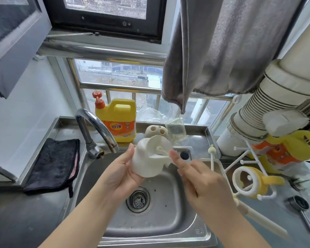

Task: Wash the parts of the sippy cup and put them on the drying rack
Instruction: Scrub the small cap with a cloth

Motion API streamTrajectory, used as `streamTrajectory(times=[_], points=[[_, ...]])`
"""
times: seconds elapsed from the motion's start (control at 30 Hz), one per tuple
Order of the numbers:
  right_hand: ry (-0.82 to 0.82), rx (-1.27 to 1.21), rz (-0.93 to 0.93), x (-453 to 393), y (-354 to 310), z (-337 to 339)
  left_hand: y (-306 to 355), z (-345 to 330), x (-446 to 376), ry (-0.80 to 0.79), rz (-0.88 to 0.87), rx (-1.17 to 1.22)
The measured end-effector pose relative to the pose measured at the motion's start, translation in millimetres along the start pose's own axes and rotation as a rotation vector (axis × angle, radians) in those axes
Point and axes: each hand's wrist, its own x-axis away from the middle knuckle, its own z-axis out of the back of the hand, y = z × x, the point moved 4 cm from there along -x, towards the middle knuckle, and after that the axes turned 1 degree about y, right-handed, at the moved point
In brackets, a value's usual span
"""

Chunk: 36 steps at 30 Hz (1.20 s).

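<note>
Over the sink [168, 221], mid-frame, left hand [122, 178] grips the cup [147, 158], mouth tilted right toward the right hand [204, 183], which is blurred, apparently holding a brush [166, 154] inside. Rack [247, 169] sits right, nearer that hand.

The sink [175, 203] at the lower middle of the frame is brushed stainless steel with a dull sheen, and the curved tap [97, 127] above it is chromed metal, far glossier. The cream cup part [149, 158] at the centre looks like matt, smooth plastic, as does the white drying rack [240, 154] at the right. The dark cloth [55, 161] on the steel bench [16, 221] at the left is soft and napped; the yellow detergent jug [118, 120] behind is shiny plastic.
</note>
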Motion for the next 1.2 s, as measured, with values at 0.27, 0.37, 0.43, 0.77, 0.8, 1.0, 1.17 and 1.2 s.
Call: streamTrajectory(times=[0.27, 0.37, 0.43, 0.77, 0.8, 1.0, 1.17, 1.2], points=[[-0.065, 0.058, -0.027, 31, 6, -12, 1, 8, 3, 0.064, -0.036, -0.075], [-0.043, 0.074, -0.064, 15, 5, -9, -2, 3, 3, 0.069, -0.047, -0.071], [-0.018, 0.075, 0.002, 8, -7, -11, -1, 0, 3, 0.071, -0.059, -0.062], [-0.037, 0.048, -0.073, 4, 3, -10, 10, -7, 7, 0.078, -0.105, -0.088], [-0.016, 0.042, -0.031, -1, -4, -11, 9, -9, 7, 0.070, -0.101, -0.094], [-0.078, 0.049, -0.055, 21, 6, -16, 9, -4, 5, 0.101, -0.088, -0.096], [-0.042, 0.023, -0.114, 0, 10, -14, 16, -9, 1, 0.128, -0.122, -0.082], [-0.019, 0.008, -0.096, -6, 5, -14, 18, -11, 1, 0.125, -0.126, -0.077]])
